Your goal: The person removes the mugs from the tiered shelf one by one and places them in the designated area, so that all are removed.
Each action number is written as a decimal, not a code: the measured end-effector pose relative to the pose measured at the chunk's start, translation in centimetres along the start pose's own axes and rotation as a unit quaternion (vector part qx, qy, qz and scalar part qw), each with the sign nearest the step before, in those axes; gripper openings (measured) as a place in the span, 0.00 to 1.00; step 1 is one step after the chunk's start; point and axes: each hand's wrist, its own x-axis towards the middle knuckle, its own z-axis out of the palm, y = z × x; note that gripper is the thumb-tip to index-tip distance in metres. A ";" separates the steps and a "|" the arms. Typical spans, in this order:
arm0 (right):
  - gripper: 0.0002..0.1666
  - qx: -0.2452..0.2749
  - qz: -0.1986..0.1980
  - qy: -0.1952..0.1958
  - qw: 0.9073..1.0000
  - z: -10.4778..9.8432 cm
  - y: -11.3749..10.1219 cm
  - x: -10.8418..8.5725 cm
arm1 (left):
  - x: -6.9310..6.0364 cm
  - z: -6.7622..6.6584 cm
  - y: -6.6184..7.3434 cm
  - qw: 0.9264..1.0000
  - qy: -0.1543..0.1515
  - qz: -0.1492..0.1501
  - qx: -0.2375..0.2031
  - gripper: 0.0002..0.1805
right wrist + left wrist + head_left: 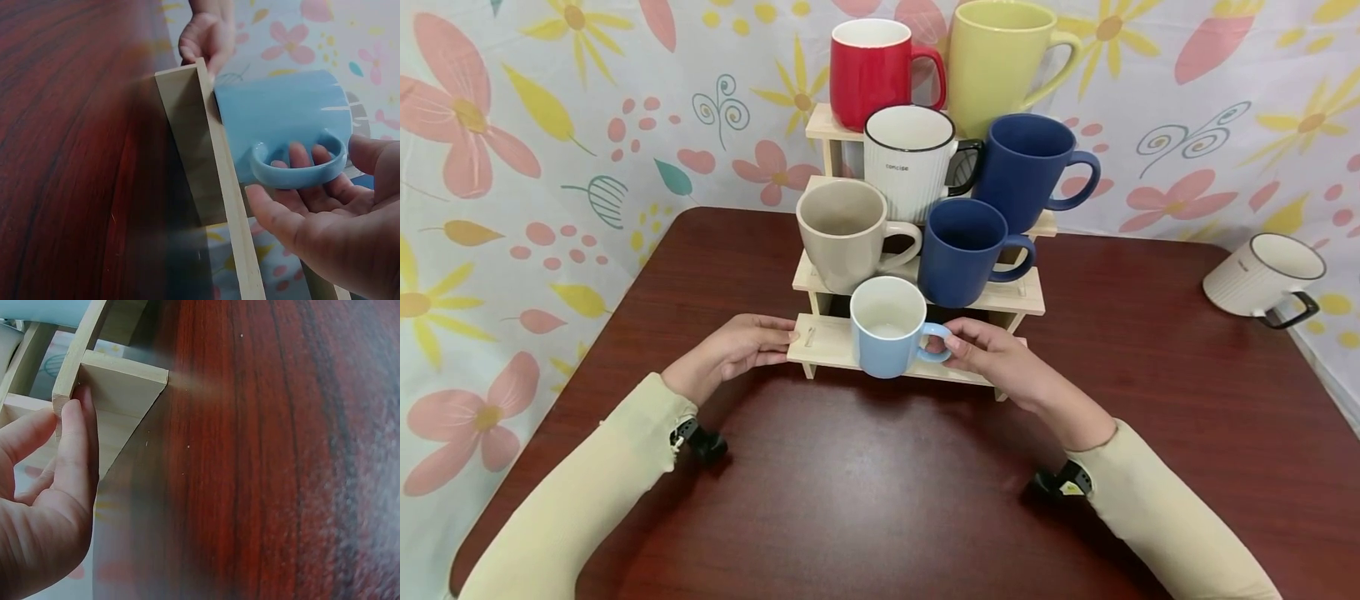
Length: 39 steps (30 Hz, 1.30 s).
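Note:
A light blue mug [889, 337] stands on the lowest step of the tiered wooden rack [827, 340], its handle pointing right. My right hand [1000, 360] holds that handle; in the right wrist view, fingertips [299, 153] show through the handle loop. At the rack's left end, my left hand [741, 348] pinches the lowest board between thumb and fingers. The left wrist view shows the fingers [74, 444] against the board's end. Just above, a beige mug [842, 237] and a smaller navy mug [958, 258] share a step.
Higher up are a white ribbed mug [902, 171], a larger navy mug [1022, 179], a red mug [868, 79] and a tall yellow mug [992, 71]. Another white mug [1247, 279] lies tilted at the far right of the dark wooden table [850, 500]. A flowered cloth [625, 108] hangs behind.

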 end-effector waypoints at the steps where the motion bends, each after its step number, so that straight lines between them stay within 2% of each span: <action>1: 0.24 -0.002 -0.005 -0.005 1.000 0.0 0.0 0.1 | -0.1 0.0 0.0 1.000 -0.001 0.000 0.000 0.32; 7: 0.25 0.008 -0.016 -0.015 1.000 0.0 0.1 0.4 | -0.1 0.1 0.0 1.000 0.001 0.002 0.002 0.31; 17: 0.13 0.023 -0.003 -0.009 1.000 0.5 -0.8 0.8 | -0.1 -0.1 -0.2 1.000 0.002 0.003 0.008 0.31; 31: 0.12 0.050 -0.003 -0.008 0.999 0.7 -0.6 0.6 | -0.1 0.0 0.0 1.000 -0.003 0.004 0.007 0.32; 39: 0.14 0.057 -0.021 0.001 0.998 1.0 -0.2 0.4 | 0.0 0.0 0.0 1.000 -0.001 0.003 0.005 0.32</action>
